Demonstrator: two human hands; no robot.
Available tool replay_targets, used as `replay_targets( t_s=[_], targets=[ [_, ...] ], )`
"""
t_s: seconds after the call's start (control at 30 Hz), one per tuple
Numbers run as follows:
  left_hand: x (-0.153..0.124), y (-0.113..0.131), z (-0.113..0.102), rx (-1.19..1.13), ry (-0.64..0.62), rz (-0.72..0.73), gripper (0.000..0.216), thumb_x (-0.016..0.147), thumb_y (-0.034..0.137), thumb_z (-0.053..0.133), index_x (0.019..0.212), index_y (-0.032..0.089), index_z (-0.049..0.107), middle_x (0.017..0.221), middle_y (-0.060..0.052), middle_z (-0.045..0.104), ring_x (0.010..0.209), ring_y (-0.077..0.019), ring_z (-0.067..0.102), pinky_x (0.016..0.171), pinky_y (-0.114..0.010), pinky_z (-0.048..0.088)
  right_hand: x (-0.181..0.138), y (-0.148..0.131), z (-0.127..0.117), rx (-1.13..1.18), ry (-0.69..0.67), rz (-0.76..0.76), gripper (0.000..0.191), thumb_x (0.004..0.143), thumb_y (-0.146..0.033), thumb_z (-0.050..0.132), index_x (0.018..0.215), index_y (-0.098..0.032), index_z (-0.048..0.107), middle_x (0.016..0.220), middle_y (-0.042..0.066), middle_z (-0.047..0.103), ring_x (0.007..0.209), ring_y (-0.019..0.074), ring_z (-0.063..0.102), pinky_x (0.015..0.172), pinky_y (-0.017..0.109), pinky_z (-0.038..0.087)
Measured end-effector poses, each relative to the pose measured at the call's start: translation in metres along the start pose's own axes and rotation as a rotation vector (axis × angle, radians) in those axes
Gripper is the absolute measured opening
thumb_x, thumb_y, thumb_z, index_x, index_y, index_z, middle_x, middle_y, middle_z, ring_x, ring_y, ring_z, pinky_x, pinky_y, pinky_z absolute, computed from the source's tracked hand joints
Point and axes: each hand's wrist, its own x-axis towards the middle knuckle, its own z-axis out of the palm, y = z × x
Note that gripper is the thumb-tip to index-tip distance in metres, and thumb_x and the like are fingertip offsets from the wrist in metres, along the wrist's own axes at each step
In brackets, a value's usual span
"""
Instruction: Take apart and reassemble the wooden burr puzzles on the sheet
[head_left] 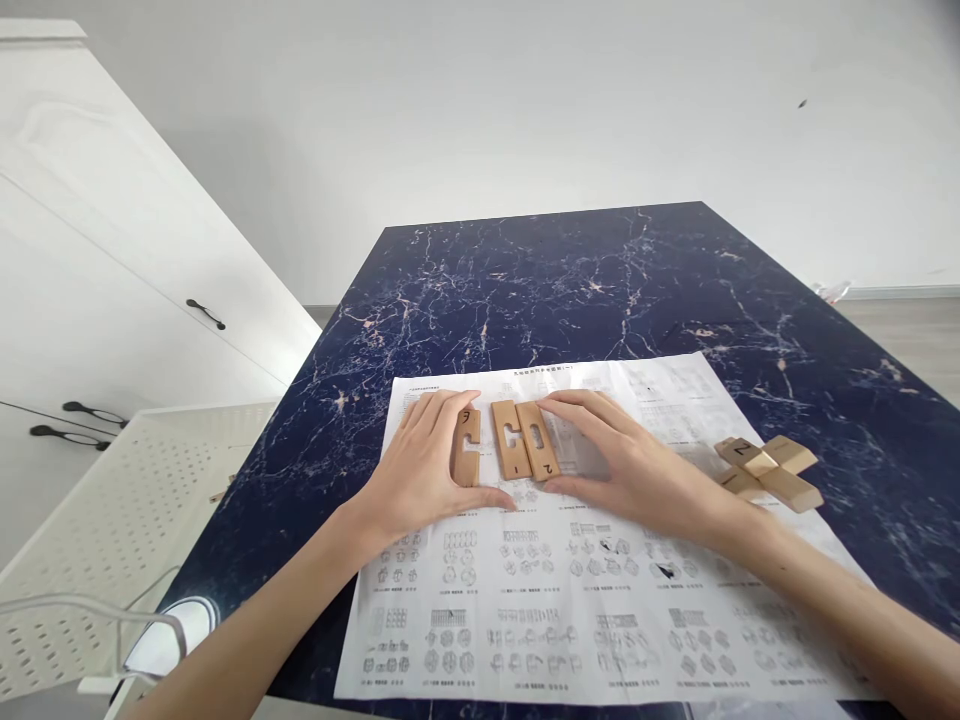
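Flat notched wooden puzzle pieces [525, 440] lie between my open hands, left [424, 465] and right [626, 460], fingertips touching; I judge a nudge could slide them across the loose printed instruction sheet [600, 610].

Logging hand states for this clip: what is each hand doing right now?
Left hand: open, fingers resting on the notched wooden piece.
Right hand: open, fingertips against the two flat wooden pieces; grips nothing.

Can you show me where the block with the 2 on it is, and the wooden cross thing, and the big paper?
block marked 2 [541, 441], head view, its flat top.
wooden cross [769, 472], head view, where arms meet.
instruction sheet [555, 620], head view, bare printed area.
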Motion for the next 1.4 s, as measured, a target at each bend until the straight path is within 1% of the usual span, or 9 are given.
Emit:
replay_targets(
  t_s=[0.1,0.2,0.37,0.5,0.7,0.9,1.07,1.2,1.4],
  targets=[
    [0.000,-0.002,0.002,-0.009,0.027,0.008,0.117,0.066,0.084,0.090,0.158,0.029,0.041,0.153,-0.017,0.055,0.144,-0.0466,0.052,0.120,-0.070,0.046,0.000,0.000,0.004,-0.012,0.044,0.020,0.062,0.103,-0.044,0.074,0.159,-0.033,0.049,0.156,0.011,0.060,0.142,0.0366,0.062,0.115,0.063,0.060],
    [-0.001,-0.002,0.003,-0.033,-0.001,0.045,0.115,0.072,0.084,0.086,0.161,0.031,0.035,0.162,-0.018,0.048,0.152,-0.0465,0.047,0.124,-0.069,0.044,0.001,-0.003,0.006,0.006,0.059,-0.012,0.056,0.105,-0.040,0.074,0.156,-0.032,0.052,0.150,0.010,0.066,0.138,0.0348,0.064,0.113,0.061,0.061],
    [-0.002,0.001,0.002,-0.036,-0.043,0.088,0.108,0.080,0.082,0.082,0.162,0.032,0.031,0.168,-0.017,0.043,0.157,-0.0444,0.042,0.127,-0.068,0.043,0.002,-0.013,0.007,0.085,0.002,-0.131,0.057,0.107,-0.035,0.071,0.160,-0.030,0.050,0.154,0.010,0.066,0.142,0.0327,0.061,0.117,0.058,0.058],
    [-0.002,0.006,0.000,-0.009,-0.068,0.130,0.087,0.091,0.073,0.078,0.156,0.030,0.040,0.163,-0.015,0.047,0.154,-0.0414,0.045,0.126,-0.065,0.045,0.003,-0.020,0.008,0.160,-0.047,-0.200,0.054,0.110,-0.031,0.066,0.161,-0.027,0.049,0.155,0.012,0.065,0.144,0.0307,0.060,0.118,0.055,0.057],
    [-0.001,0.009,0.001,0.031,-0.070,0.122,0.069,0.094,0.068,0.076,0.145,0.028,0.052,0.151,-0.013,0.054,0.144,-0.0400,0.052,0.120,-0.063,0.049,0.001,-0.021,0.009,0.194,-0.083,-0.178,0.060,0.110,-0.026,0.066,0.166,-0.029,0.043,0.157,0.012,0.064,0.147,0.0312,0.058,0.120,0.058,0.054],
    [0.001,0.004,0.002,0.093,0.030,0.035,0.054,0.098,0.058,0.072,0.140,0.028,0.055,0.147,-0.012,0.054,0.141,-0.0380,0.052,0.117,-0.059,0.050,0.001,-0.024,0.009,0.169,-0.064,-0.156,0.066,0.109,-0.024,0.063,0.169,-0.028,0.036,0.157,0.013,0.063,0.146,0.0318,0.059,0.119,0.059,0.056],
    [0.005,-0.014,-0.002,0.220,0.170,-0.106,0.052,0.100,0.061,0.066,0.134,0.023,0.056,0.143,-0.015,0.052,0.135,-0.0386,0.052,0.118,-0.064,0.047,0.001,-0.025,0.009,0.131,-0.059,-0.140,0.063,0.109,-0.025,0.060,0.168,-0.031,0.039,0.156,0.012,0.064,0.146,0.0334,0.060,0.117,0.060,0.058],
    [0.007,-0.027,-0.003,0.294,0.278,-0.194,0.048,0.098,0.058,0.066,0.131,0.024,0.058,0.138,-0.015,0.053,0.132,-0.0392,0.052,0.116,-0.065,0.046,0.000,-0.023,0.010,0.114,-0.057,-0.137,0.059,0.110,-0.026,0.059,0.166,-0.031,0.042,0.154,0.013,0.066,0.145,0.0346,0.062,0.116,0.063,0.058],
    [0.010,-0.042,-0.007,0.337,0.322,-0.276,0.058,0.097,0.059,0.066,0.136,0.016,0.059,0.142,-0.021,0.053,0.137,-0.0446,0.050,0.118,-0.067,0.042,-0.001,-0.023,0.010,0.101,-0.050,-0.133,0.056,0.110,-0.026,0.059,0.164,-0.030,0.044,0.153,0.012,0.066,0.144,0.0338,0.062,0.117,0.061,0.058]
  ],
)
